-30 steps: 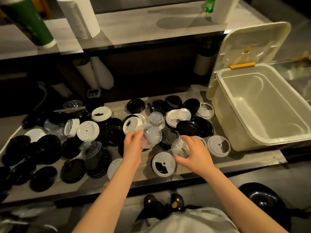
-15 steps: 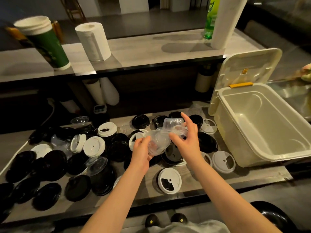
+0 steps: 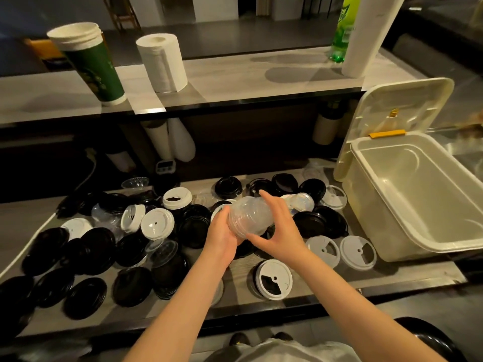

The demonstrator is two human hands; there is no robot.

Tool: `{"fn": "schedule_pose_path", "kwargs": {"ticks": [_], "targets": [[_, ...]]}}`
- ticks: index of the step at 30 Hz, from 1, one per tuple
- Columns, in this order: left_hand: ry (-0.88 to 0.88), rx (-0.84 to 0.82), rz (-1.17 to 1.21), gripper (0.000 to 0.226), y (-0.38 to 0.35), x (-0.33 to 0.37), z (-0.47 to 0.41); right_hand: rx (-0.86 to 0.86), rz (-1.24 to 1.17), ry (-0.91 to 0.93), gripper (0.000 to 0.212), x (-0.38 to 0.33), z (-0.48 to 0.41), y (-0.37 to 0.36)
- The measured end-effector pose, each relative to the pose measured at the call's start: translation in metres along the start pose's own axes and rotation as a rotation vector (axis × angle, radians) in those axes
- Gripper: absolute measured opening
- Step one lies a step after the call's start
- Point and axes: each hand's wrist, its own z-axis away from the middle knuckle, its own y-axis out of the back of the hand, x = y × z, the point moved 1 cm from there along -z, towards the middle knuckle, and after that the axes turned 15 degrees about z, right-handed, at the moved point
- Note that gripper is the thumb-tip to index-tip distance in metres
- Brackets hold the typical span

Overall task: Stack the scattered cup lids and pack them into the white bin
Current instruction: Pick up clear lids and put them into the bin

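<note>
The loose lid held apart half a second ago has been seated on the clear lid stack (image 3: 248,215). The stack is gripped at centre by the curled fingers of the left hand (image 3: 222,232) and the right hand (image 3: 281,231). The white bin (image 3: 386,231) lies at 3 o'clock.

The grey wood-grain counter (image 3: 392,282) carries an open white plastic bin (image 3: 376,212), its hinged lid (image 3: 400,111) raised. Left of the bin the surface is strewn with round black plastic cup lids (image 3: 96,246), many overlapping and thickest farthest from the bin, with round white plastic lids (image 3: 157,223) and a few clear plastic lids (image 3: 162,250) among them. Two flat white slotted lids (image 3: 358,252) lie just beside the bin's front wall, and a white lid with a wedge opening (image 3: 274,279) lies further left of it, near the counter's front edge.
</note>
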Motion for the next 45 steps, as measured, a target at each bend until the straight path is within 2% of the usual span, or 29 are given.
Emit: {"fn": "schedule_pose_path", "kwargs": {"ticks": [4,8,12,15,19,21,24,28,34,36,38,40,43,45], "targets": [[-0.02,-0.066,-0.121,0.036,0.001,0.003,0.001,-0.013,0.12,0.041,0.085,0.0,0.0,-0.003],[-0.027,-0.125,-0.207,0.025,-0.002,0.005,0.0,-0.025,0.122,0.018,0.083,0.002,-0.004,0.003],[0.006,-0.184,-0.23,0.034,-0.011,0.002,-0.009,-0.138,0.07,-0.003,0.083,0.01,-0.009,0.026],[-0.003,-0.209,-0.224,0.024,-0.028,-0.002,-0.015,-0.183,-0.06,-0.091,0.082,0.022,-0.012,0.047],[-0.042,-0.269,-0.276,0.029,-0.069,-0.02,-0.023,-0.11,-0.125,-0.127,0.079,0.043,-0.016,0.077],[-0.088,-0.273,-0.296,0.021,-0.078,-0.022,-0.028,-0.045,-0.108,-0.125,0.077,0.044,-0.02,0.085],[-0.207,-0.286,-0.495,0.016,-0.116,-0.045,-0.039,0.024,-0.058,-0.119,0.074,0.068,-0.025,0.124],[-0.365,-0.308,-0.784,0.024,-0.176,-0.077,-0.046,0.075,0.001,-0.147,0.073,0.113,-0.029,0.178],[-0.454,-0.405,-0.982,0.032,-0.234,-0.115,-0.075,0.11,0.03,-0.192,0.068,0.176,-0.038,0.228],[-0.508,-0.401,-1.114,0.039,-0.243,-0.127,-0.094,0.122,0.014,-0.278,0.069,0.208,-0.045,0.24],[-0.545,-0.389,-1.321,0.051,-0.246,-0.138,-0.112,0.073,0.067,-0.414,0.076,0.239,-0.052,0.246],[-0.554,-0.41,-1.466,0.064,-0.247,-0.147,-0.122,0.004,0.161,-0.472,0.078,0.267,-0.06,0.242],[-0.584,-0.428,-1.682,0.062,-0.252,-0.152,-0.12,-0.177,0.262,-0.557,0.083,0.297,-0.067,0.226],[-0.6,-0.407,-1.775,0.062,-0.252,-0.153,-0.118,-0.286,0.242,-0.568,0.085,0.313,-0.069,0.212]]}}
